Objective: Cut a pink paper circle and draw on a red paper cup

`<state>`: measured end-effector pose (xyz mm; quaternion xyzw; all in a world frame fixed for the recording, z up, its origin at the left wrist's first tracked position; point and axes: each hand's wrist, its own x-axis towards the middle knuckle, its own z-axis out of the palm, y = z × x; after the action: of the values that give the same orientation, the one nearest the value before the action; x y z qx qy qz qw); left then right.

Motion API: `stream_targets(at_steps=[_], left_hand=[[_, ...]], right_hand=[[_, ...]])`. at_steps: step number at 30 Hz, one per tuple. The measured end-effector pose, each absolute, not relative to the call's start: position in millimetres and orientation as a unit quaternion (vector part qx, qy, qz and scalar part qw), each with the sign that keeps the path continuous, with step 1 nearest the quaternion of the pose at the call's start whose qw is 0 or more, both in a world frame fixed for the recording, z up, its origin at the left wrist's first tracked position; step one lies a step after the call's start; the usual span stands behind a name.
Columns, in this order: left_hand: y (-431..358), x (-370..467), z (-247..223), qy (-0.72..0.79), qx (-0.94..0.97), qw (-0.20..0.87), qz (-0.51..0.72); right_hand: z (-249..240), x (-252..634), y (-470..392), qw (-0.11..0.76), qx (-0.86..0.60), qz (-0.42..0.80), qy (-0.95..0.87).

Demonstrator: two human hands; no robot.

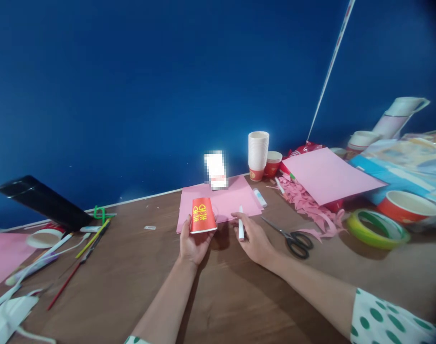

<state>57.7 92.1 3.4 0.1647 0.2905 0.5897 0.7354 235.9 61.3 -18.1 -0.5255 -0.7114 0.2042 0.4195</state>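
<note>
A red paper cup (202, 215) with yellow characters is held upside down, its white rim facing down toward me. Around its lower right and left sides wrap the fingers of my left hand (192, 244). My right hand (256, 239) grips a slim white marker (241, 224), pointed away from me and apart from the cup. Behind the cup lie sheets of pink paper (235, 196). A glue stick (260, 197) rests on their right edge. Black-handled scissors (297, 242) lie to the right of my right hand.
Stacked paper cups (258, 150) stand against the blue wall. Shredded pink paper (311, 203), green tape (377, 231) and a cup on its side (408, 210) are on the right. Brushes (74, 277), cables and a black box-like object (46, 200) occupy the left. A bright phone-like object (216, 169) stands at the back.
</note>
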Motion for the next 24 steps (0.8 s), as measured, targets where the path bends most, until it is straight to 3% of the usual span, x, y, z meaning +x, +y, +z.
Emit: stream_targets(at_steps=[24], left_hand=[[89.4,61.6,0.7,0.294,0.197,0.725,0.591]], right_hand=[[-20.2,237.5,61.8,0.407,-0.523,0.207,-0.719]])
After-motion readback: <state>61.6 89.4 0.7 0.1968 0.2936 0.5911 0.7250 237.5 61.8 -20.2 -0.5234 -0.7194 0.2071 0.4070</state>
